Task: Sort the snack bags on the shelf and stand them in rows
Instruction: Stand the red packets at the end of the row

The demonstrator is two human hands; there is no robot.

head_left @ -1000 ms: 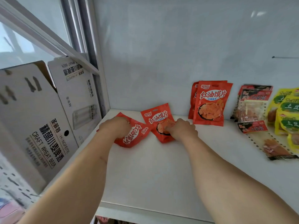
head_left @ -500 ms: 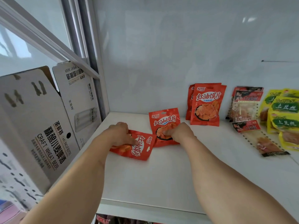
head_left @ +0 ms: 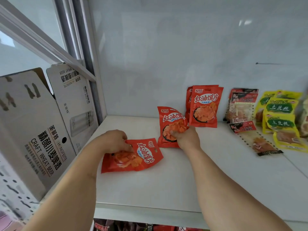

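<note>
The left hand [head_left: 115, 141] rests on a red snack bag [head_left: 133, 155] that lies flat on the white shelf [head_left: 150, 189], its top turned to the right; the fingers [head_left: 127, 147] curl down onto the bag's upper edge and grip it there. The right hand [head_left: 186, 139] holds a second red bag [head_left: 170, 124] of the same print, nearly upright and tilted a little to the left; its fingers are curled round the bag's lower right part, pinching it, and the bag's bottom edge touches the shelf. Just beside this bag, to the right and against the back wall [head_left: 166, 55], the standing red bags [head_left: 205, 105] form a short row (at least two, one behind the other). Further right stand clear packs with dark red labels [head_left: 241, 105], and one such pack [head_left: 256, 142] lies flat before them; the yellow packs with green labels [head_left: 280, 114] stand and lean at the right edge, partly blurred. To the left of the shelf, beyond its grey upright, a white beer carton [head_left: 38, 130] stands with its flaps open.
</note>
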